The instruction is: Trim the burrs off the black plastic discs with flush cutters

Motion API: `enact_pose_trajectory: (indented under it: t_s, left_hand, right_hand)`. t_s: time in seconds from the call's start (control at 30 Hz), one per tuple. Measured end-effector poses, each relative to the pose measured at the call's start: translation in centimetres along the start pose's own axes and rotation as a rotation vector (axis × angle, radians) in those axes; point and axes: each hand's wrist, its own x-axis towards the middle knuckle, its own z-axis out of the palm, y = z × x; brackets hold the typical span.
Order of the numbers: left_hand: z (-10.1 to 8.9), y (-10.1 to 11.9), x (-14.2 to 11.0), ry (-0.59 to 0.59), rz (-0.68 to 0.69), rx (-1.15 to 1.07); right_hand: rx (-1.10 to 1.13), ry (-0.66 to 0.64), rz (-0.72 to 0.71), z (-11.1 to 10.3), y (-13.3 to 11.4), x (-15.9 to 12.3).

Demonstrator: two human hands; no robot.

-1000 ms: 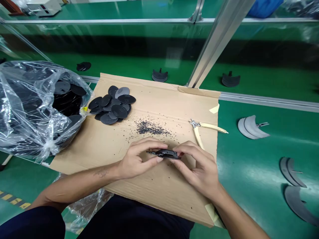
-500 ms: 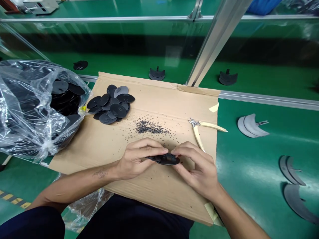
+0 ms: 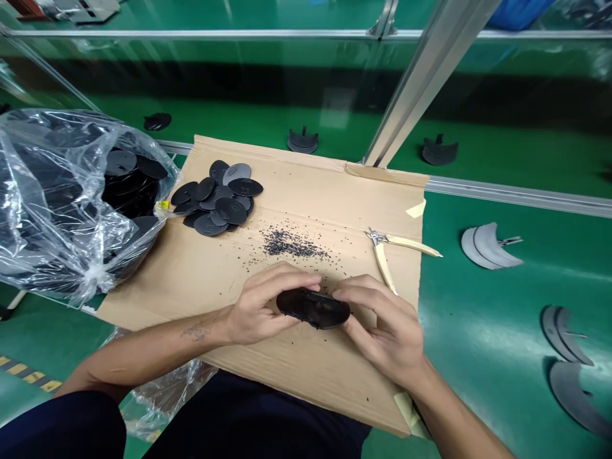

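Note:
Between my two hands is a black oval plastic piece point(image 3: 313, 308), held over the cardboard and tilted so a broad face shows. My left hand point(image 3: 265, 303) grips its left end, fingers along the top edge and thumb below. At the other end my right hand point(image 3: 382, 319) pinches it between fingers and thumb. Just beyond my hands lies a scatter of tiny black bits point(image 3: 294, 243). Side cutters point(image 3: 382, 245) with cream handles rest spread open to the right of the bits. A pile of black oval pieces point(image 3: 220, 201) sits at the back left.
A cardboard sheet point(image 3: 157, 280) covers the work surface. On the left bulges a clear plastic bag point(image 3: 90, 204) of black pieces. A metal post point(image 3: 411, 83) rises at the back. Curved grey parts point(image 3: 488, 245) lie on the green surface at right.
The black oval piece has tipped from nearly edge-on to show more of its broad face. Both hands still hold it. The view has shifted slightly.

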Motion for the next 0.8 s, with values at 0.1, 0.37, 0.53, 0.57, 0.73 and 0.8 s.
enact_pose_trajectory:
  t_s: [0.1, 0.37, 0.53, 0.57, 0.73, 0.8]
  left_hand:
    - [0.07, 0.05, 0.16, 0.017, 0.034, 0.012]
    - [-0.01, 0.07, 0.33, -0.012, 0.003, 0.029]
    - [0.01, 0.1, 0.41, -0.049, 0.006, 0.042]
    - [0.02, 0.1, 0.42, -0.049, 0.011, 0.041]
    - [0.06, -0.02, 0.33, -0.036, 0.003, 0.03]
    - [0.07, -0.08, 0.28, -0.029, 0.01, 0.024]
  right_hand:
    - [0.003, -0.004, 0.008, 0.09, 0.04, 0.03]
    - [-0.017, -0.014, 0.008, 0.02, 0.13, -0.12]
    - [-0.01, -0.024, -0.022, 0.01, 0.25, -0.12]
    - [-0.008, -0.027, -0.023, 0.02, 0.25, -0.1]
    - [-0.001, -0.029, -0.002, 0.06, 0.16, -0.02]
    - [0.002, -0.032, -0.003, 0.07, 0.14, -0.01]
